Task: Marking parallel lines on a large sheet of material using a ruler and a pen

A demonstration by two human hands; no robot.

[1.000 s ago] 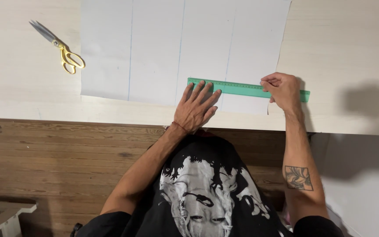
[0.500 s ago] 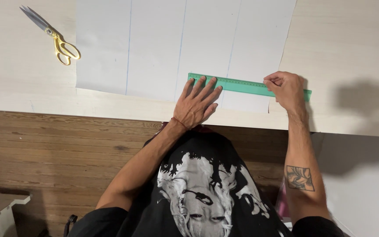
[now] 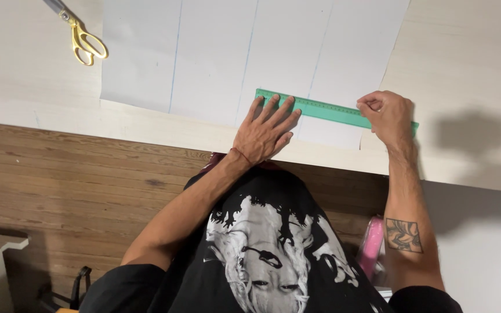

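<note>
1. Left hand (image 3: 265, 130) flat, fingers spread wide, pressing on the ruler (image 3: 326, 109) near its left end, likely to pin it.
2. Right hand (image 3: 387, 116) curled narrow over the ruler's right end; can't tell whether it pinches a pen.
3. Ruler lies across the near edge of the paper (image 3: 215, 58), crossing its blue lines.
4. Scissors (image 3: 79, 35) lie well left of the ruler, untouched.

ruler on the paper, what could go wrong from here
The left hand presses only the near end of the green ruler; the right hand works at the far end, so the ruler might pivot and skew against the blue lines on the white paper. The paper's lower edge sits close to the table edge, so it could slide.
</note>
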